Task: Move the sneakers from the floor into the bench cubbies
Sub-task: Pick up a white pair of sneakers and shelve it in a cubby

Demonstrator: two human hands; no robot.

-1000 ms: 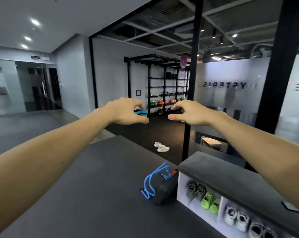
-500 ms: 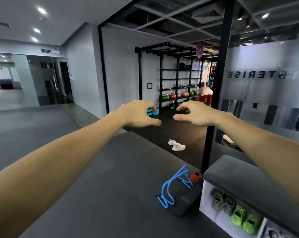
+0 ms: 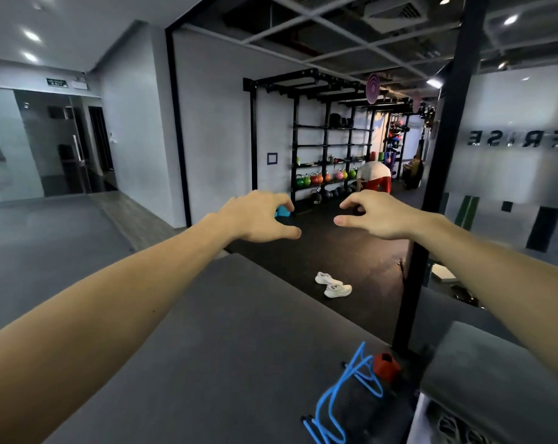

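- Nearest, at 5 o'clock, the grey padded top of the bench (image 3: 508,373) fills the lower right corner; one white-walled cubby (image 3: 447,424) shows under it, its contents too dark to tell.
- Just left of the bench, one blue looped cord (image 3: 344,392) and one red object (image 3: 385,366) lie on the grey floor mat (image 3: 207,347).
- Two bare forearms reach forward over the mat. The left hand (image 3: 258,217) and right hand (image 3: 378,216) hover apart at 12 o'clock, each empty, fingers curled and loosely spread.
- Beyond, at 1 o'clock, two white sneakers (image 3: 333,285) lie side by side on the black gym floor (image 3: 351,248), well apart from both hands.
- One black pillar (image 3: 431,193) rises at 2 o'clock beside frosted glass.
- Farthest, a black rack (image 3: 328,155) holds coloured kettlebells; one person (image 3: 375,179) bends there.
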